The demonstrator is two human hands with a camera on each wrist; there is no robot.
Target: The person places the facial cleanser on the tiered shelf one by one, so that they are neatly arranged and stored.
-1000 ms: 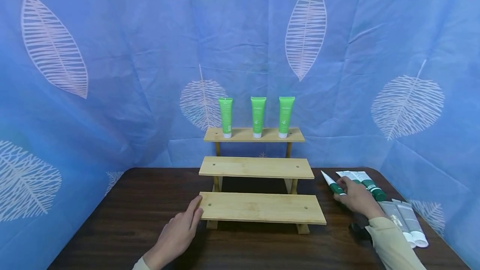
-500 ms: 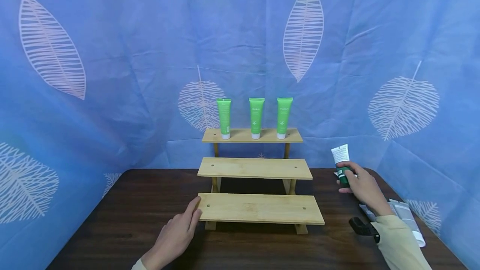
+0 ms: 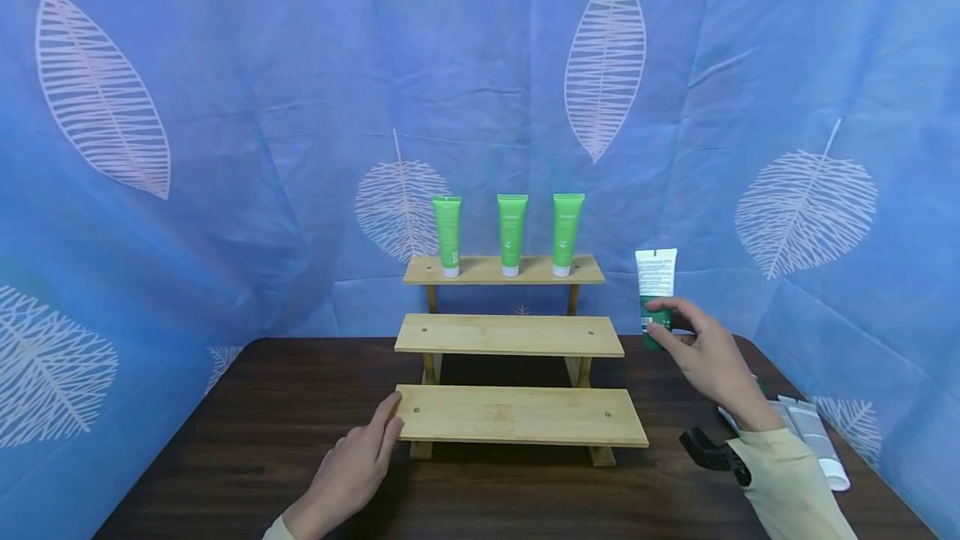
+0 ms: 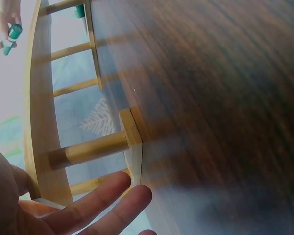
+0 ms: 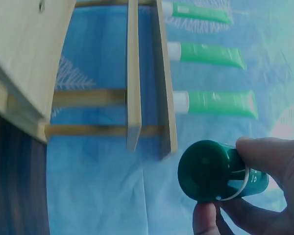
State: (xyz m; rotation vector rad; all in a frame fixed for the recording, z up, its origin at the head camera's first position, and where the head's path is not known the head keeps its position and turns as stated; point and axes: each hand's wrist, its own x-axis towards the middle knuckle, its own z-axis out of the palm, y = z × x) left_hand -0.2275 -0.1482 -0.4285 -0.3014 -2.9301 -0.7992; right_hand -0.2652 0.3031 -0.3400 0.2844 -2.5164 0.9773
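- One tube (image 3: pixel 656 273), white above and green below, is held upright in the air just off the right end of the rack (image 3: pixel 510 335), its cap (image 5: pixel 203 171) down.
- The right hand (image 3: pixel 711 363) pinches it near the cap, thumb on one side, fingers on the other.
- The left hand (image 3: pixel 348 473) touches the left end of the lowest shelf (image 3: pixel 521 415) with loose fingers and holds no tube.
- The tube is probably light, with soft walls that give under squeezing and a stiffer cap.
- Low, around the cap, seems the best hold; the thin top crimp (image 3: pixel 656 253) would let it swing, and a hard mid-body squeeze could dent it.
- Its smooth skin may slip or twist under light fingertips; breakage seems unlikely.
- The broad cap should bear it, as the green tubes (image 3: pixel 512 227) stand on theirs, though a knock could tip it.
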